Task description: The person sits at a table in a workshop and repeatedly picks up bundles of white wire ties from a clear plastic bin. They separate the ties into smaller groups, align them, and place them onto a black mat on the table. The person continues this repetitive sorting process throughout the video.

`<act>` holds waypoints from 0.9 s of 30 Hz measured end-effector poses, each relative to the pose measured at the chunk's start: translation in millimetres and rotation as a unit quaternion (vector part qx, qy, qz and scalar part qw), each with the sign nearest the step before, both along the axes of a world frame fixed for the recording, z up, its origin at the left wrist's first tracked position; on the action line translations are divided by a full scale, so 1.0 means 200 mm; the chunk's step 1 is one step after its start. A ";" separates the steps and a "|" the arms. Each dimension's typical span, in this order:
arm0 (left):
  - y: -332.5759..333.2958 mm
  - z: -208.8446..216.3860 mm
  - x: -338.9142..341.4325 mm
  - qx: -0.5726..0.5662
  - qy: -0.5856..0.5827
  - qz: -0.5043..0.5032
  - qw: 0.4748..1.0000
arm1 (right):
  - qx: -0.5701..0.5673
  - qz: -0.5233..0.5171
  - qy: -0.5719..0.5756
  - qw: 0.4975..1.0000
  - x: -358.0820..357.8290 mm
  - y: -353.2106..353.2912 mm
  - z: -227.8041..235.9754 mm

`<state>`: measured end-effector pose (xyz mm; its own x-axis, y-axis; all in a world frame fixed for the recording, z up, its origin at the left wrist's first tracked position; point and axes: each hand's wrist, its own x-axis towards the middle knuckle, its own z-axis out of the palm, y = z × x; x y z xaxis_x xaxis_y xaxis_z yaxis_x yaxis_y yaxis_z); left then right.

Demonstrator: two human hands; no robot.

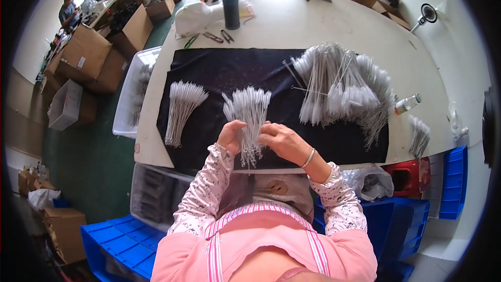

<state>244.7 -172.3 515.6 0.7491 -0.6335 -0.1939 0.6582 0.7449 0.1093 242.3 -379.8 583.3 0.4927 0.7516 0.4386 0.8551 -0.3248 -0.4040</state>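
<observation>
A bundle of thin wire brushes point(247, 105) with white bristle heads is between my hands, heads pointing away from me and looped wire ends toward me. My left hand point(231, 137) is closed around the left side of the stems. From the right, my right hand point(286, 142) pinches at the stems with bent fingers; its fingertips are partly hidden. To the left, a fanned bundle of brushes point(185, 104) lies on the dark cloth point(209, 65). A big heap of the same brushes point(339, 86) covers the cloth's right part.
Farther back on the white table point(292, 18) stand a dark green cylinder point(230, 9) and small snips point(226, 36). A small bottle point(407, 104) and a few brushes point(419, 137) lie at the right. Blue crates point(122, 243), a white bin point(125, 109) and cardboard boxes point(86, 55) surround the table.
</observation>
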 end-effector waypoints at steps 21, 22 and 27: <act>-0.03 -0.02 -0.01 -0.004 0.067 -0.048 0.997 | 0.422 -0.084 0.184 0.884 0.07 0.07 0.23; -0.04 -0.02 -0.01 0.023 0.061 -0.044 0.997 | 0.482 -0.116 0.239 0.835 0.11 0.09 0.22; -0.10 0.03 -0.10 0.208 0.002 -0.032 0.978 | 0.575 -0.249 0.385 0.677 0.48 0.03 0.03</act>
<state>224.2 -193.1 520.7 0.7095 -0.5442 -0.4478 0.7027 0.5947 0.3906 338.3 -373.0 589.8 0.9752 -0.2125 0.0615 0.1467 0.4131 -0.8988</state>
